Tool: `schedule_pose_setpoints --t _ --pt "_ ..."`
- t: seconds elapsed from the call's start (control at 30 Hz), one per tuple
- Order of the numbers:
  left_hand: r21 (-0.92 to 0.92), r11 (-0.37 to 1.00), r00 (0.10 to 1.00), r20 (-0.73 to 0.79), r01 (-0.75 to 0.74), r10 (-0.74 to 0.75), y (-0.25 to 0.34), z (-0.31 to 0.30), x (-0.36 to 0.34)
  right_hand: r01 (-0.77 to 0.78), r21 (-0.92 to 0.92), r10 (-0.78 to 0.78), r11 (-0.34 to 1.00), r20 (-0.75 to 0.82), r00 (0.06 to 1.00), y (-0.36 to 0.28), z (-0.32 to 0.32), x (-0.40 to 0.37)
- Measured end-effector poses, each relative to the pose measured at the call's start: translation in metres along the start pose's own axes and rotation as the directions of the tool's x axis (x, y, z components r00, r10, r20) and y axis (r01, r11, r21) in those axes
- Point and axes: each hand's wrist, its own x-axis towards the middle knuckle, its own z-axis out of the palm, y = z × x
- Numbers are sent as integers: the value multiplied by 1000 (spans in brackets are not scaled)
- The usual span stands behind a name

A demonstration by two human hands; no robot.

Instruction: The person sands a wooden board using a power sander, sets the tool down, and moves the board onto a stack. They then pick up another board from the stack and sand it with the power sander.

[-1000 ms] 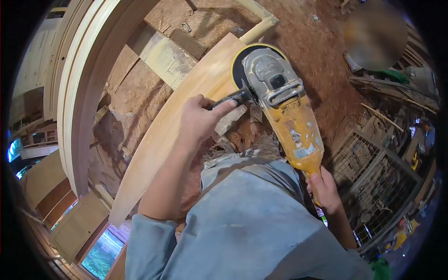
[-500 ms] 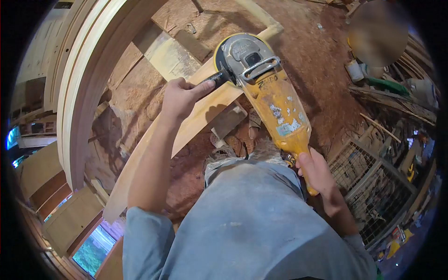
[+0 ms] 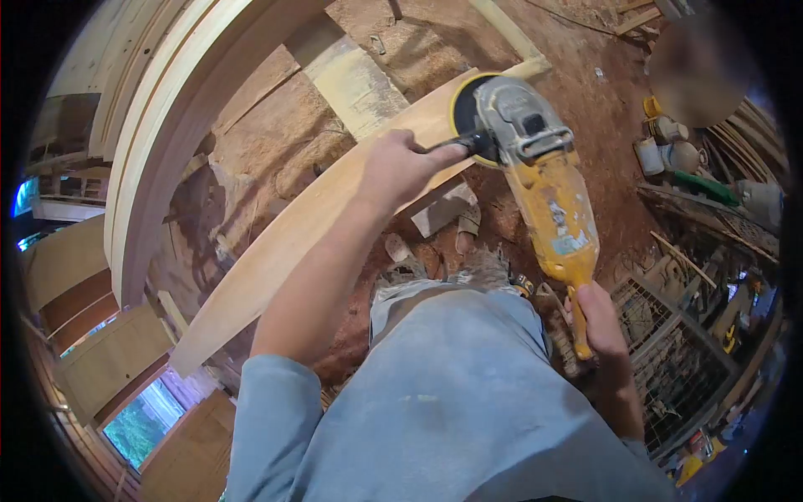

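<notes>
Both of my hands are on a worn yellow angle grinder [image 3: 559, 213] with a grey metal head and a round disc [image 3: 465, 113] edged in yellow. My left hand [image 3: 403, 167] is closed round the black side handle near the head. At the lower end, my right hand [image 3: 600, 318] wraps the yellow rear handle. The disc is tilted and overlaps the far end of a long curved wooden board [image 3: 288, 251]. That board runs from the lower left up toward the grinder, under my left forearm.
Large curved wooden pieces [image 3: 159, 125] stand at the left. A dusty plank [image 3: 355, 88] lies beyond the board on sawdust-covered ground. To the right are a wire mesh frame [image 3: 661, 360], a white container [image 3: 648, 156] and scrap wood. My feet show below the board.
The grinder has shifted right across the view, its disc now at the board's far end and more of its face showing. Both hands moved along with it.
</notes>
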Motion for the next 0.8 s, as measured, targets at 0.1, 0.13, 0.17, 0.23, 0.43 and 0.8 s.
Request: schedule_pose_setpoints --t 0.1,0.13,0.17,0.23,0.43,0.8 --pt "17 999 998 38 -49 48 -1 11 -12 -71 115 72 991 -8 997 11 -3 -18" --pt "17 998 998 37 -58 58 -3 16 -15 -58 80 59 995 -14 998 18 -5 -23" --pt "31 996 996 41 -84 83 -5 20 -20 -46 45 47 998 -21 999 26 -4 -29" --pt "87 990 991 86 -108 100 -4 19 -25 -61 55 63 997 -36 997 32 4 -39" --pt "105 994 995 103 -25 14 -44 -7 -64 -30 95 30 995 2 1000 33 50 -53" --pt "363 922 991 -66 132 -116 -178 -93 -171 208 -436 -48 875 350 935 10 140 -2"
